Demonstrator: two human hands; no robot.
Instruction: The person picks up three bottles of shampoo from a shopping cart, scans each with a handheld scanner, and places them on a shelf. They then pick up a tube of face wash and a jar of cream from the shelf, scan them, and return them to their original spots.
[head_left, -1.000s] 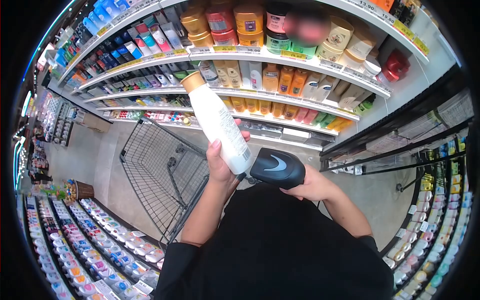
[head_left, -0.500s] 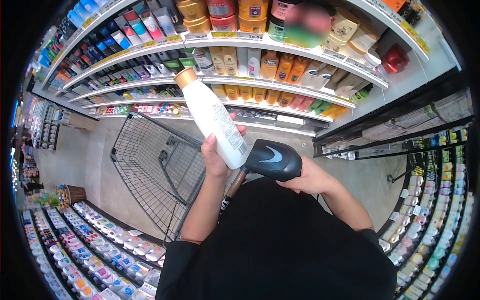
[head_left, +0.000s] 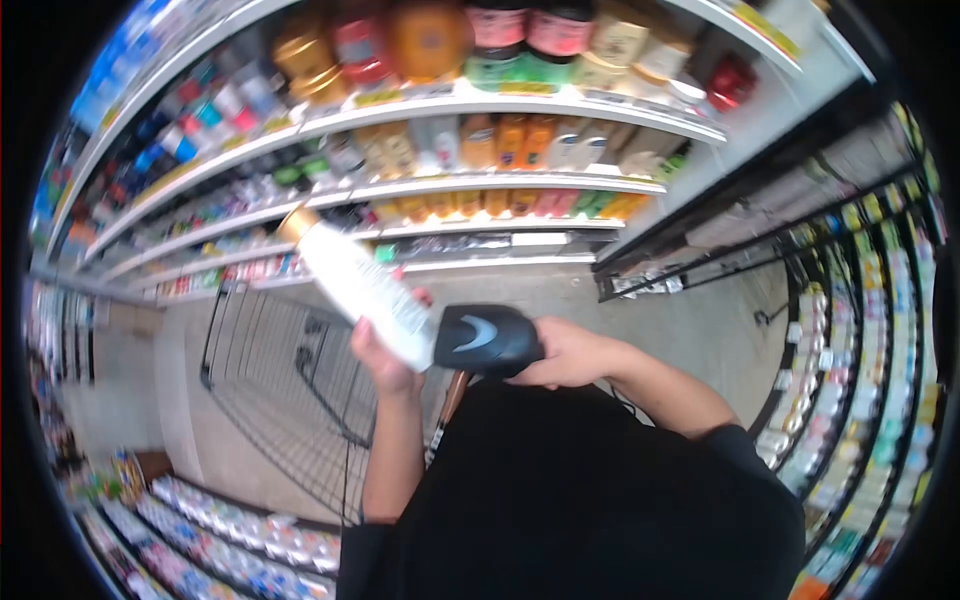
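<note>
My left hand (head_left: 384, 362) is wrapped round the lower part of a white bottle (head_left: 352, 278) with a gold cap. Small print runs down the side of the bottle that faces me, and its cap end leans up and to the left. In my right hand (head_left: 572, 356) is a black barcode scanner (head_left: 490, 340) with a pale curved mark on top. The scanner's front end comes right up to the base of the bottle. My right fingers are partly hidden beneath the scanner.
A wire shopping cart (head_left: 290, 375) stands at the left, its handle (head_left: 452, 398) close by my body. Ahead, lit shelves (head_left: 480, 100) carry bottles, jars and tubes. Black racks of packaged goods (head_left: 850, 400) curve along the right, and more shelves (head_left: 230, 520) stand at the lower left.
The whole view has shifted and blurred. Bottle and scanner now appear farther left and lower, the bottle leaning more to the left. Both hands keep their holds.
</note>
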